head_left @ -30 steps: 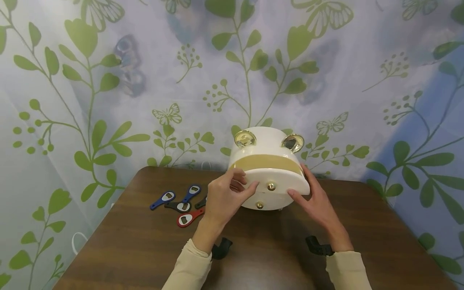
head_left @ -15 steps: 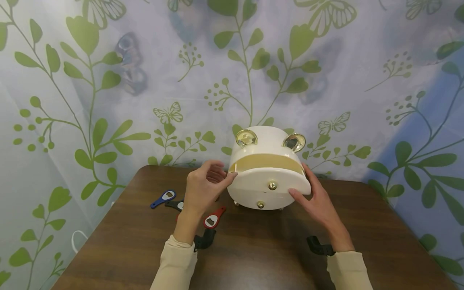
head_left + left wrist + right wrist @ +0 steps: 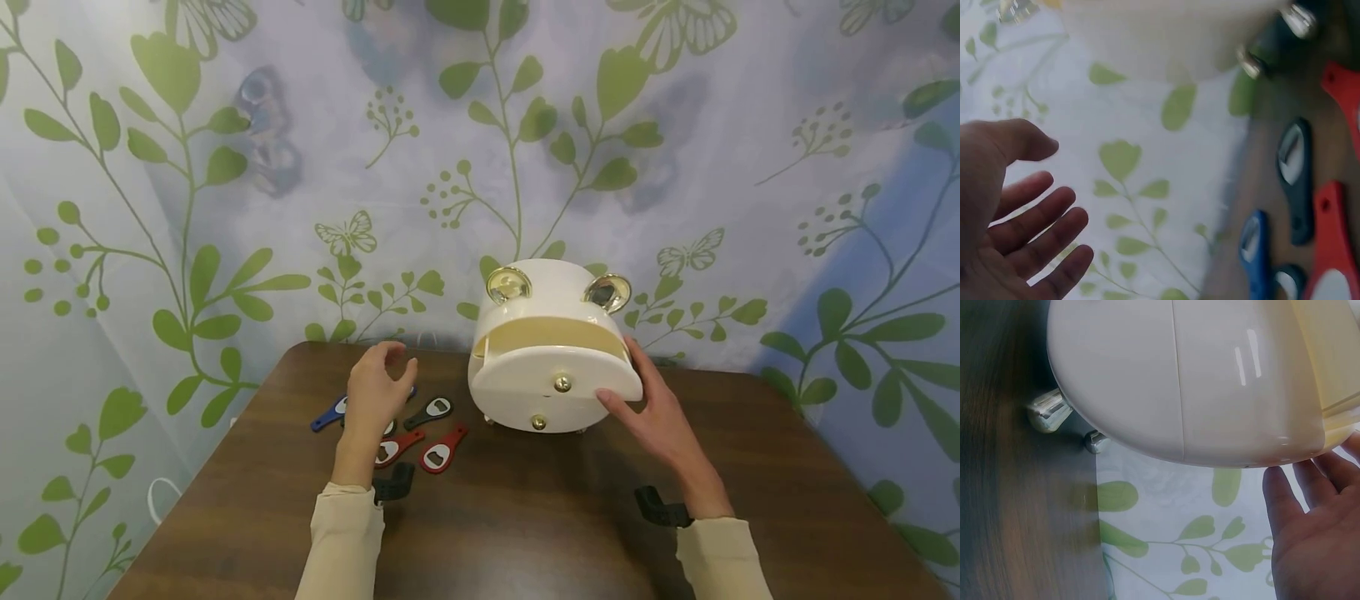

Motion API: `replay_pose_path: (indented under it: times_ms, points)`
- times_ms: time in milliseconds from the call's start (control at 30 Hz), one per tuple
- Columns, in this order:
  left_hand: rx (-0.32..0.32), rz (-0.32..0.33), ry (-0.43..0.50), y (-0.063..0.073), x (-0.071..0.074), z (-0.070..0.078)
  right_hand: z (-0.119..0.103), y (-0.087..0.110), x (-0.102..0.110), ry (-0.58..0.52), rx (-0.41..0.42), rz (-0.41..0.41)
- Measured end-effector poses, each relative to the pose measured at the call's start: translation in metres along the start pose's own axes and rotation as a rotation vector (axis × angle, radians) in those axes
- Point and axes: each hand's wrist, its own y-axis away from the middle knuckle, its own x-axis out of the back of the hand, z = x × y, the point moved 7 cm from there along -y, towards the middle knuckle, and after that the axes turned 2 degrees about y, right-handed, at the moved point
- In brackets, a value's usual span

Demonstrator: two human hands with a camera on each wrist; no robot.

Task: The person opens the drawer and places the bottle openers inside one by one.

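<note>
A white rounded drawer box [image 3: 553,287] with gold ears stands on the table, its upper drawer [image 3: 517,379] pulled part way out. My right hand [image 3: 660,417] grips the right side of that drawer, thumb on the front panel and fingers along the side. In the right wrist view, fingertips [image 3: 1277,478] meet the box's edge. My left hand [image 3: 375,396] hovers over several bottle openers, holding nothing, fingers loosely bent and thumb apart. Among them are a black opener [image 3: 429,412], a red opener [image 3: 442,451] and a blue opener [image 3: 1254,250], partly covered by the hand in the head view.
The brown wooden table [image 3: 525,525] ends against a patterned curtain [image 3: 375,167] with green leaves and butterflies. Short metallic feet [image 3: 1050,412] hold the box off the table. A white cable loop [image 3: 161,498] hangs at the table's left edge.
My left hand has left the drawer front and moved left over the bottle openers, uncovering the red ones. My right hand stays at the drawer, which remains pulled out.
</note>
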Motion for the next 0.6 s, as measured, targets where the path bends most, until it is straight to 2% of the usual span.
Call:
replay_pose_path:
  times_ms: [133,233,433,600]
  points:
    - [0.092,-0.013,-0.033,0.000,-0.002,-0.027,0.002,0.000,0.000,0.002,0.001,0.004]
    - [0.125,-0.023,-0.064,0.002,-0.005,-0.042,0.003,0.001,0.000,0.008,0.000,0.004]
    - [0.167,-0.041,-0.093,0.006,-0.011,-0.059,0.003,0.001,0.001,0.013,0.002,0.008]
    - [0.209,-0.026,-0.105,0.006,-0.011,-0.071,0.002,0.002,0.002,0.005,0.019,0.018]
